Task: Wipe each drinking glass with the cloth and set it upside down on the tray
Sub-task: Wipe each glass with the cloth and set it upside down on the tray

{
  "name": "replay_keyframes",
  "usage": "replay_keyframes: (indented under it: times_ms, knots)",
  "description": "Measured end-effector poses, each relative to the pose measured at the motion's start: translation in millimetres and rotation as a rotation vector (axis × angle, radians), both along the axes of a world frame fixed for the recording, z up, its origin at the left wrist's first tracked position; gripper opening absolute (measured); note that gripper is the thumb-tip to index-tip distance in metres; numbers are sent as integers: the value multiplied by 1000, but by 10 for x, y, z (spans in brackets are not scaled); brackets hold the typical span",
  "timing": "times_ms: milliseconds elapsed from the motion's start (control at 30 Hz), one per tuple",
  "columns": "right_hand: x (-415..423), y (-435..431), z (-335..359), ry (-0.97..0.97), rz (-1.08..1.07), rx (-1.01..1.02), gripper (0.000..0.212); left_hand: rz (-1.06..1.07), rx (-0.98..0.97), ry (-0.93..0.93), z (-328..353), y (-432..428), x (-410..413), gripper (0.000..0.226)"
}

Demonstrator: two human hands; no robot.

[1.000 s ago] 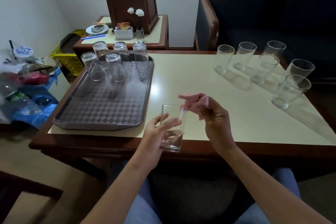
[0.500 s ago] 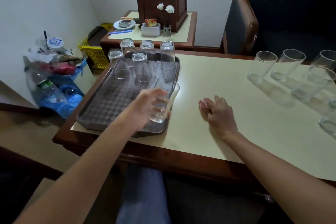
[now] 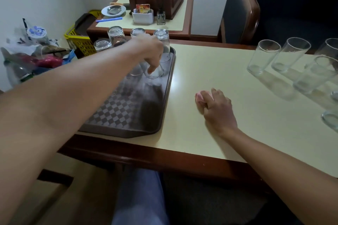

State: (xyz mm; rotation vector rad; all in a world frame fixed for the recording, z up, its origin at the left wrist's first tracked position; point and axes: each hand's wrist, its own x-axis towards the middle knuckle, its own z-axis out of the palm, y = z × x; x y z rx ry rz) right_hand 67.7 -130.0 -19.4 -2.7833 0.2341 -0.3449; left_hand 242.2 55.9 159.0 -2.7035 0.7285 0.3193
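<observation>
At tray (image 3: 128, 130), left fingers (image 3: 152, 67) grip glass (image 3: 158, 74); right fingers (image 3: 215, 95) clutch cloth (image 3: 199, 97).

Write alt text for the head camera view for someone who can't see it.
The person's left hand holds a drinking glass at the far end of a brown checkered tray, beside inverted glasses. The right hand rests on the table gripping a pink cloth; upright glasses stand at the right.

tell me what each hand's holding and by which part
Left hand grips a drinking glass round its upper end, over the tray. Right hand holds the pink cloth bunched in its fist.
</observation>
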Motion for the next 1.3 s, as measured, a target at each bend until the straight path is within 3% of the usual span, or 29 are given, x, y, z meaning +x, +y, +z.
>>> replay_keyframes:
  times_ms: [200, 333, 433, 633, 767, 900, 1033, 1300]
  knots:
    - [9, -15, -28, -4, 6, -23, 24, 17, 51, 32, -81, -186, 71, 65]
    - [-15, 18, 38, 0, 9, 12, 47, 9, 49, 32, -114, -247, 137, 67]
    - [-32, 32, 77, 7, 6, 24, 57, 2, -27, 17, -159, -197, 196, 77]
    - [-30, 40, 66, -5, -8, 27, 54, 48, -249, -73, -247, 71, 198, 104]
    - [-37, 46, 69, -2, -8, 18, 54, 151, -478, -187, -501, 274, 46, 91]
    - [-30, 44, 49, -16, -10, 10, 49, 141, -470, -383, -753, 346, -3, 90]
    - [-11, 1, -33, -13, -22, -17, 28, 150, -455, -388, -757, 293, 60, 89]
    - [-6, 37, 4, -66, -31, 12, 44, 157, -563, -466, -837, 318, -71, 94]
